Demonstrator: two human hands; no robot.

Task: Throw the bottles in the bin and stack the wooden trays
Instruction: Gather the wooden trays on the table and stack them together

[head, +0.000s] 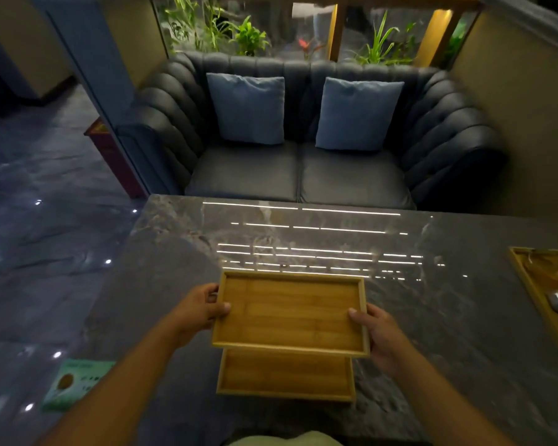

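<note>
Two bare forearms reach in from the bottom edge to a tray (pixel 287 312), gripped at both short ends. At its left end the left hand (pixel 200 309) has its thumb laid over the rim onto the inner floor, with the fingers (pixel 211 289) curled round the outside. At the right end the right hand (pixel 379 333) holds it the same way, thumb on top of the rim and the other fingers tucked beneath. This tray sits level and hides the far edge of a second tray (pixel 285 373), which lies flat on the dark marble bench (pixel 432 317); whether the two touch I cannot tell. A third tray (pixel 535 251) rests at the bench's right edge with small blurred things in it. Beyond the bench stands a dark sofa (pixel 297 172) with two blue cushions (pixel 247 109). A green packet (pixel 78 384) lies on the floor to the left.
</note>
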